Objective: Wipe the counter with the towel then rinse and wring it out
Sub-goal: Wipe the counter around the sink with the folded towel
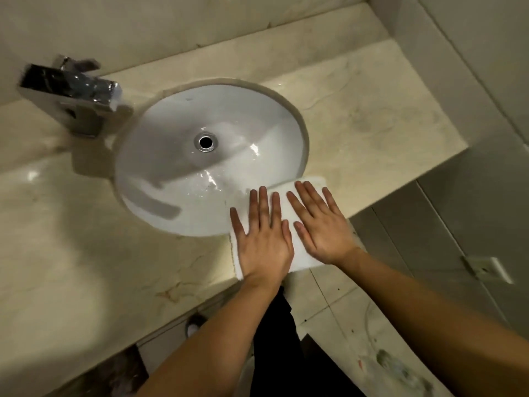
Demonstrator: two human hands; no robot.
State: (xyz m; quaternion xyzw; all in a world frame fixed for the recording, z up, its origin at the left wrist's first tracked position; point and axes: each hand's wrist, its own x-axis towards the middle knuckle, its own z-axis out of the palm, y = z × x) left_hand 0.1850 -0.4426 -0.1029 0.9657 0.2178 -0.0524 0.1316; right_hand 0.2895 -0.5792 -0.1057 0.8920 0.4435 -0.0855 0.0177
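A white folded towel (287, 224) lies flat on the beige marble counter (372, 116), at the front edge just right of the white oval sink (171, 144); one corner overhangs the basin. My left hand (262, 239) presses flat on the towel's left part, fingers spread. My right hand (322, 222) rests flat on its right part, fingers apart too. Neither hand grips the cloth; both palms lie on top of it.
A chrome faucet (71, 93) stands at the sink's far left. The drain (205, 142) sits in the wet basin. Walls close off the back and right of the counter. Tiled floor and dark trousers (280, 339) show below the counter's front edge.
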